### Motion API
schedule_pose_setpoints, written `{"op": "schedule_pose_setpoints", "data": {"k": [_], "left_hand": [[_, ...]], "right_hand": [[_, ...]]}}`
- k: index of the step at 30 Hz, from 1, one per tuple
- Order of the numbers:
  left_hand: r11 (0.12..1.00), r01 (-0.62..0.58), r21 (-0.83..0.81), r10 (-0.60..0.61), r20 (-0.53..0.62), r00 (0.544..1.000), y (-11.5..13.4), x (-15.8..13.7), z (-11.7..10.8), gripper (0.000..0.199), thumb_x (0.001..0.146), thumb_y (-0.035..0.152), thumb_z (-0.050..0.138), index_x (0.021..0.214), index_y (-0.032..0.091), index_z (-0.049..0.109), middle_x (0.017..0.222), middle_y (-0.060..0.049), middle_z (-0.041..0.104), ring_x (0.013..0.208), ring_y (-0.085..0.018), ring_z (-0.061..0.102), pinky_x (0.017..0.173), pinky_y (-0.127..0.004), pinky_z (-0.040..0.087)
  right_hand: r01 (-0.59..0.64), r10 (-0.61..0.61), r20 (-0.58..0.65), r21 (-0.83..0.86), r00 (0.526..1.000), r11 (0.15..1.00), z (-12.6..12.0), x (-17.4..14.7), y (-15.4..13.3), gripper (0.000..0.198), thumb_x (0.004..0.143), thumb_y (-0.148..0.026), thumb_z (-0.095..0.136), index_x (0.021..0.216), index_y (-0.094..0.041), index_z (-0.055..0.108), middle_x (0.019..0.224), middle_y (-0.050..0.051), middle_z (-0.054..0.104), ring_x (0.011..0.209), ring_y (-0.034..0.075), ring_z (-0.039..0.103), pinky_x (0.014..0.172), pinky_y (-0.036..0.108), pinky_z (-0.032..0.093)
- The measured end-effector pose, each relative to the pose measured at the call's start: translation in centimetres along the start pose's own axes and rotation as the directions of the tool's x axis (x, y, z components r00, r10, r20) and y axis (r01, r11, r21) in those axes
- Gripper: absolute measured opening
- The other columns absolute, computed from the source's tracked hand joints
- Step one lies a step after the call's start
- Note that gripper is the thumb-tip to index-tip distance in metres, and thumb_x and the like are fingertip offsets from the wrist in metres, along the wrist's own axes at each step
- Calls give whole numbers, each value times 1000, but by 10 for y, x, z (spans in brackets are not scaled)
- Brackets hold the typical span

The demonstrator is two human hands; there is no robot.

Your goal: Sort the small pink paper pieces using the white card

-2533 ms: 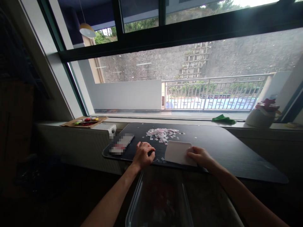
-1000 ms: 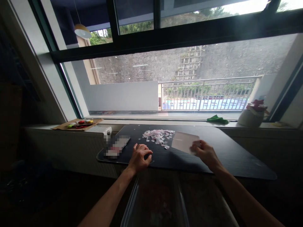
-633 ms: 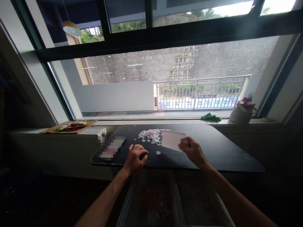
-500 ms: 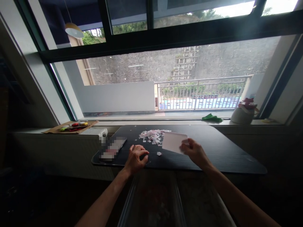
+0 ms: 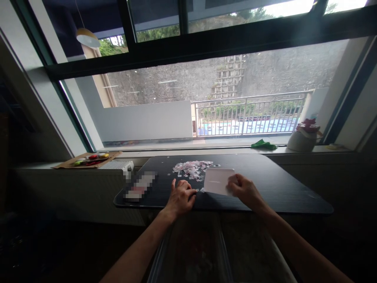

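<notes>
My right hand (image 5: 244, 190) is closed on the right edge of a thin white card (image 5: 218, 181), tilted over the dark tabletop, with its left edge beside a few small white paper scraps (image 5: 202, 190). My left hand (image 5: 182, 195) rests low over the table, palm down, fingers bent and partly spread. Its index fingertip is at the same scraps, left of the card; I cannot tell whether it presses on one. Behind both hands lies a loose pile of small white and pinkish paper pieces (image 5: 191, 169).
The dark table (image 5: 282, 192) stands against a window sill. A blurred-out flat object (image 5: 140, 187) lies at its left. On the sill are a green cloth (image 5: 264, 145) and a pale jar (image 5: 302, 140). A clear-walled bin (image 5: 222, 243) is below the table's near edge.
My left hand has moved right, towards the card. The card has tipped and shifted slightly down and right, and the loose scrap now lies between it and my left fingertips.
</notes>
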State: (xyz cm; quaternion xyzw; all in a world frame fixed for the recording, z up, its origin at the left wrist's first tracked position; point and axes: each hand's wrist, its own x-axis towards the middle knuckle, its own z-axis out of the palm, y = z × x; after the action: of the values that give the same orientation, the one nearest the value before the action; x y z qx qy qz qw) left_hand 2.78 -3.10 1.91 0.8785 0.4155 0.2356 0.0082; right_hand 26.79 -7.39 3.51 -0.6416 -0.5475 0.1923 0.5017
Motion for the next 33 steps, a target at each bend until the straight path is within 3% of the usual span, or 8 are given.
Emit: {"op": "schedule_pose_setpoints", "data": {"k": [5,8,14,19,28,33], "left_hand": [[998,51,-38,-53,-46,998,2,1,-1,16,78,25,55,82,24,70,94,-4,61,103,-22,51,107,-56,14],[995,76,-65,-79,-38,996,7,12,2,16,78,26,56,87,23,69,94,-5,63,104,-23,50,107,-56,15],[981,182,-66,-175,105,979,17,39,12,23,78,40,57,87,22,68,98,-6,64,104,-25,51,103,-54,24],[947,296,-120,-268,205,941,17,57,10,16,73,32,61,70,19,68,90,-7,67,100,-27,54,94,-44,36],[889,373,-266,-338,169,926,-6,61,1,18,75,26,53,72,17,68,75,-1,70,75,-15,62,77,-26,45],[878,396,-268,-365,160,917,-10,61,-2,21,73,33,56,70,17,69,71,0,69,73,-16,61,74,-26,45]], "right_hand": [[-94,97,-18,125,995,988,-10,-1,5,22,65,-32,53,78,-17,60,70,3,64,62,16,58,53,25,44],[-129,135,-64,93,989,987,-7,0,16,21,62,-33,53,74,-18,60,67,2,62,62,16,57,53,26,44],[-130,138,-155,63,978,990,-2,-3,27,24,62,-36,50,75,-18,59,68,2,61,64,18,55,57,28,42],[-124,129,-139,42,982,991,-2,-5,22,21,62,-34,50,74,-18,58,68,2,60,63,17,54,57,28,42],[-99,103,-147,33,984,995,-1,-6,23,20,63,-34,50,74,-19,58,67,1,59,63,17,53,56,28,41],[-123,128,-117,49,985,991,-3,-7,22,22,64,-34,50,76,-18,59,69,2,60,65,17,54,57,28,41]]}}
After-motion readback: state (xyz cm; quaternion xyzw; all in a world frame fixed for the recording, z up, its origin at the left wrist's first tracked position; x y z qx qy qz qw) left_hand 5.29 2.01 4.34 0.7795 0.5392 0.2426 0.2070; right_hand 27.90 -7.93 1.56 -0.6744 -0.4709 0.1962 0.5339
